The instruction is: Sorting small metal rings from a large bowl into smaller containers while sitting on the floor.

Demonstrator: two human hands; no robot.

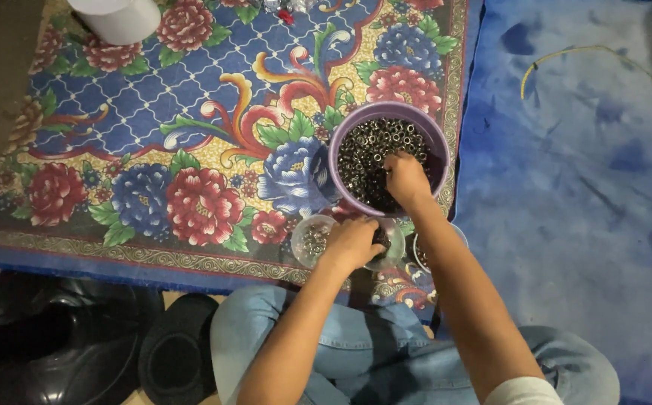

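A purple bucket [425, 126] stands on a flowered rug and holds many small dark metal rings [371, 150]. My right hand [406, 178] reaches down into the bucket with its fingers curled among the rings. My left hand [353, 244] rests over a small clear cup [389, 251] just in front of the bucket; its fingers are closed, and what they hold is hidden. A second clear cup [311, 240] with a few rings sits to the left of that hand. A third cup [420, 251] peeks out behind my right forearm.
The blue, red and yellow flowered rug [153, 135] covers the floor to the left. A blue mat [581, 187] lies to the right with a thin yellow cord [566, 54] on it. A white cylinder [119, 16] stands at the top left. Black round objects [78, 345] sit at the bottom left.
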